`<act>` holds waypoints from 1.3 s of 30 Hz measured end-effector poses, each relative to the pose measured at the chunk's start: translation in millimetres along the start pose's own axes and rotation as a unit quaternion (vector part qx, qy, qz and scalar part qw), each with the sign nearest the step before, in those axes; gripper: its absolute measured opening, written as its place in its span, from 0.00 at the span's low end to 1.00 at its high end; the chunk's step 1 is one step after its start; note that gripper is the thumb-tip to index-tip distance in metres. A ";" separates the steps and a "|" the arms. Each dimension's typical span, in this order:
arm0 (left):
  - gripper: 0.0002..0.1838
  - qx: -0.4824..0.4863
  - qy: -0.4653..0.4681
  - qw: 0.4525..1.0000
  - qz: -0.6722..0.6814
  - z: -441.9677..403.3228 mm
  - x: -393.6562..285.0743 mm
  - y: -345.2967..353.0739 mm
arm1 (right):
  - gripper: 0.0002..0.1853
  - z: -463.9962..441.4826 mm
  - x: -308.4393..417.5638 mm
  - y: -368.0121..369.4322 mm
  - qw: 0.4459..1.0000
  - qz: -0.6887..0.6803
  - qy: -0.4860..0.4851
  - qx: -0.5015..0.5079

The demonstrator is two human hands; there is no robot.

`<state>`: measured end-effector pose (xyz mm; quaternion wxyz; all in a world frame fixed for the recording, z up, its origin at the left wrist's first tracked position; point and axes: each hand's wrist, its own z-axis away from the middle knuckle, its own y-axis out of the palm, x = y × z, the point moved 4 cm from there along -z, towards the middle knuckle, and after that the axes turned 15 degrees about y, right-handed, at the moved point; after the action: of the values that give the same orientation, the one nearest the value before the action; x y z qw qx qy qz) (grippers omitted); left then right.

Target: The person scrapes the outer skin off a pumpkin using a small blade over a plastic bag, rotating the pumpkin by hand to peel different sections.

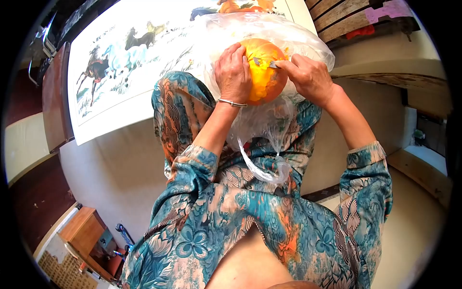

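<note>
An orange pumpkin rests on a clear plastic bag in front of me, with bright yellow-orange flesh exposed on its near face. My left hand is closed over the pumpkin's left side, fingers bent along it, and a bracelet circles that wrist. Gripped in my right hand is a small tool with a grey metal blade, touching the pumpkin's right upper face. The tool's handle is hidden in the fingers, so its exact kind cannot be told. Small orange scraps lie by the pumpkin's upper right edge.
Beneath the bag is a white table printed with running horses. The bag's handles hang over my lap. A slatted wooden bench stands at the upper right, a brown wooden cabinet at the lower left.
</note>
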<state>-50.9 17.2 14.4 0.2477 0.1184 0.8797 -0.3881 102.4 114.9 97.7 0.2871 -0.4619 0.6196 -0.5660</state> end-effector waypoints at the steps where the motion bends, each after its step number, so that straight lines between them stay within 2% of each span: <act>1: 0.14 0.006 -0.005 1.000 -0.002 -0.4 -0.6 -1.2 | 0.17 -2.5 -1.7 1.5 1.000 -0.010 0.001 0.002; 20: 0.14 0.009 0.024 1.000 0.005 -3.6 -0.5 -3.4 | 0.15 -7.2 -6.9 5.0 0.998 -0.057 0.021 0.019; 23: 0.14 0.007 0.029 1.000 0.007 -5.5 0.6 -4.9 | 0.15 -4.9 -10.5 0.2 0.999 -0.054 -0.005 -0.004; 29: 0.14 0.015 0.037 0.999 0.007 -8.9 -3.8 -7.8 | 0.12 -31.7 -12.9 11.2 0.997 0.007 0.061 0.053; 33: 0.13 -0.014 0.063 0.997 0.030 -5.9 2.0 -7.6 | 0.12 -10.6 -19.7 7.0 0.993 -0.093 0.067 0.040; 34: 0.12 0.000 0.048 0.996 0.074 -7.1 6.5 -4.8 | 0.12 -6.4 -20.6 2.6 0.992 -0.098 0.072 0.045; 36: 0.12 0.017 0.077 0.991 0.105 -12.0 8.7 -1.5 | 0.12 4.7 -23.5 -3.3 0.986 -0.124 0.094 0.062; 39: 0.13 0.069 0.132 0.981 0.121 -23.6 13.8 2.2 | 0.13 17.7 -23.9 -1.5 0.982 -0.167 0.089 0.021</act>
<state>-69.9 36.4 19.4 0.1662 0.2907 0.8550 -0.3960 128.1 128.8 91.7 0.1417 -0.5005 0.5448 -0.6577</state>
